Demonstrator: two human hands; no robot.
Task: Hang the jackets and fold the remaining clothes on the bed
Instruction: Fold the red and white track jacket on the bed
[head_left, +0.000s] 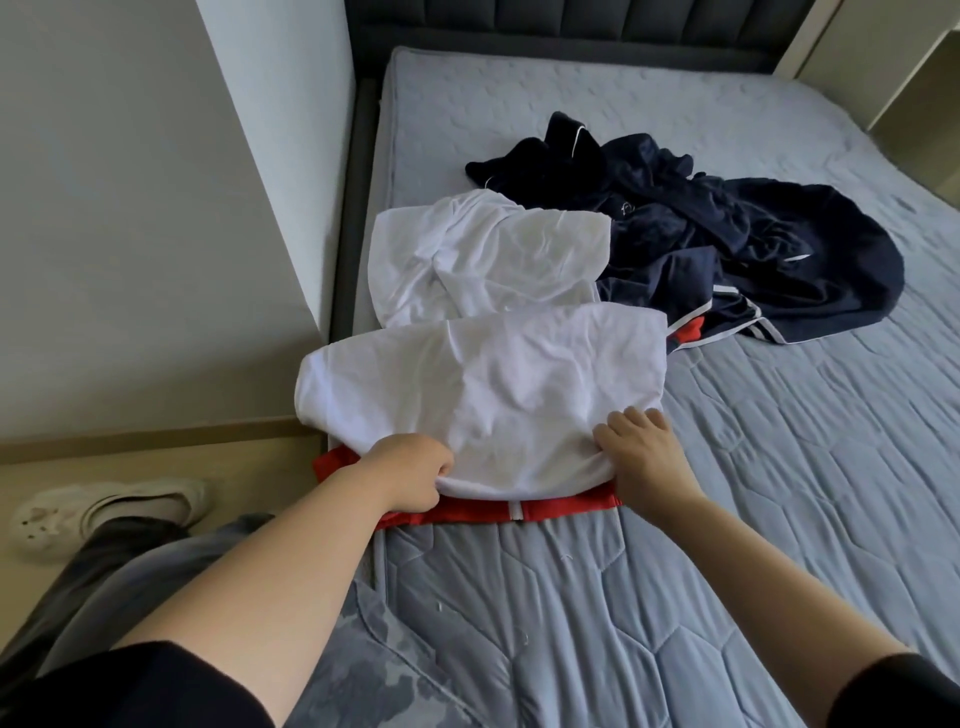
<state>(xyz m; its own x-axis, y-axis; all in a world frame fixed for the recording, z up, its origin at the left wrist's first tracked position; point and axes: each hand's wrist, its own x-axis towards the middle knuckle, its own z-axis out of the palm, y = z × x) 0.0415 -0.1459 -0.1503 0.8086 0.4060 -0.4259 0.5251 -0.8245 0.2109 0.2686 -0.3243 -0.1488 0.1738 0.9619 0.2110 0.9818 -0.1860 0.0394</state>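
At six o'clock on the bed (779, 467), by its near edge, we have the white T-shirt (493, 384) spread over a red zip jacket (467, 512). The jacket's red band and white zipper show just beneath the shirt's near hem. Our left hand (410, 473) has a closed grip, its fingers curled and pinching the hem at the shirt's seven o'clock. Our right hand (644, 452) sits on the five o'clock corner with fingers bent over the cloth and the thumb hidden, so its grip looks closed on the corner too. A second white garment (483, 260) lies just beyond at twelve o'clock, and a heap of navy clothes (753, 244) at two o'clock touches it.

The shirt looks thin and light: limp, easily creased, and likely to drag on the jacket beneath. We judge it best held at the hem corners or shoulders, hands well apart, to keep it flat for folding. The jacket looks heavier and is probably best lifted by the collar.
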